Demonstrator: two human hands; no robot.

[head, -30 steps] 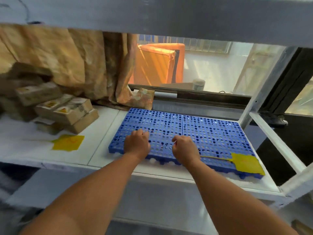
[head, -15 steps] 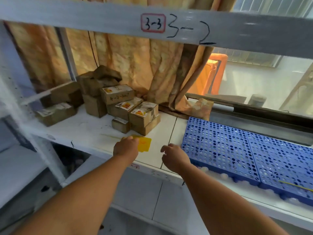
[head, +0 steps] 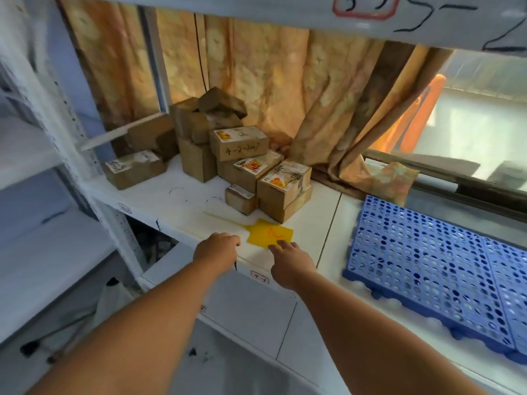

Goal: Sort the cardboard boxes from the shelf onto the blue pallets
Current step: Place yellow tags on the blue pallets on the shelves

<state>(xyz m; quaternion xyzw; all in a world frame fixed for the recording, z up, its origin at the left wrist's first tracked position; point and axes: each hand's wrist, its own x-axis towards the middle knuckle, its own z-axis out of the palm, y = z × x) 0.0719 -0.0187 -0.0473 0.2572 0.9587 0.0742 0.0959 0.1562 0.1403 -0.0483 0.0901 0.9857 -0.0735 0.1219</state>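
Presently: left hand (head: 217, 248) empty, fingers loosely curled | right hand (head: 291, 263) empty, fingers apart, at yellow tag (head: 269, 233) | cardboard boxes (head: 251, 172) stacked beyond, up-shelf, right hand marginally nearer | blue pallet (head: 427, 266) lay rightward, bare.

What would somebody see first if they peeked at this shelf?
Probably the jumbled pile of brown cardboard boxes at the back of the white shelf, in front of a crumpled orange curtain. Next, the bright blue pallet full of round holes on the right, with nothing on it. A yellow card lies near the shelf's front edge, with the left hand and right hand reaching in beside it, both empty.
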